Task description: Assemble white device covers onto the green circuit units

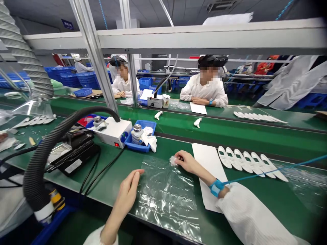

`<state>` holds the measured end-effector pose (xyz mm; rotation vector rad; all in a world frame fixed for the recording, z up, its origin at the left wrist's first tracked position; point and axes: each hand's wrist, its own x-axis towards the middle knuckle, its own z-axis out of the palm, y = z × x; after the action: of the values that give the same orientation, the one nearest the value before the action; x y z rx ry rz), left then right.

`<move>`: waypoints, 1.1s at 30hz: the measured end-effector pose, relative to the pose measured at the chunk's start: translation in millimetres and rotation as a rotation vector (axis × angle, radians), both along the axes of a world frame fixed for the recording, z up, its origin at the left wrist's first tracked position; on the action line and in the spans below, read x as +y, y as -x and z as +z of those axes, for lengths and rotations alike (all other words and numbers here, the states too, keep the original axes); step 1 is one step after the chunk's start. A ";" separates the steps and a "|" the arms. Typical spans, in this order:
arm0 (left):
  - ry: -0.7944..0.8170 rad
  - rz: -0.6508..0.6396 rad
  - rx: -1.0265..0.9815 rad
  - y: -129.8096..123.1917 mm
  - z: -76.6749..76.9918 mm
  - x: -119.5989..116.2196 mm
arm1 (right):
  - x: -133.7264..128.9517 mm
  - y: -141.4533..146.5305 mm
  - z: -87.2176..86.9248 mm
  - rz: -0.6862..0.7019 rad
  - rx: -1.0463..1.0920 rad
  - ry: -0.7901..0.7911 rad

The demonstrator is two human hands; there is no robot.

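A sheet of clear plastic film (166, 194), creased and shiny, lies on the green workbench before me. Near its far edge my right hand (187, 161) is closed, fingertips pinching a small translucent white piece (173, 161) whose kind I cannot make out. A blue wrist strap (217, 188) with a cord sits on that wrist. Beside the film's left edge is my left hand (129, 187), fingers stretched out and holding nothing. White paper sheets (208, 163) lie under and beside my right forearm. To their right, several white elongated shells with oval openings (245, 160) stand in a row.
A blue tray (144, 144) holds a metal-capped bottle (137, 133) and white wipes (150, 139). Left of it are a white control box (113, 132) and a black flexible hose (43, 146). White parts (197, 123) lie on the green belt (217, 131). Two co-workers sit opposite.
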<state>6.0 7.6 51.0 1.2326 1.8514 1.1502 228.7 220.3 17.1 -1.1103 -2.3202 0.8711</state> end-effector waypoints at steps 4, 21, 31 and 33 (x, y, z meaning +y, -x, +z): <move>-0.023 -0.206 0.122 17.4 -7.3 21.7 | 0.9 3.7 -2.0 0.039 -0.029 -0.018; -0.062 -0.400 0.323 38.5 -30.3 31.1 | -2.1 0.2 13.2 0.104 0.089 0.067; -0.088 -0.386 0.336 36.9 -31.2 29.9 | -10.4 -1.6 11.5 0.042 0.054 -0.039; -0.096 -0.374 0.336 36.4 -30.0 29.5 | -18.9 4.4 14.7 0.009 0.021 -0.111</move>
<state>-30.5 37.0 20.9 1.8270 1.7038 0.8735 224.4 201.4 31.9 -1.0399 -2.3274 0.7434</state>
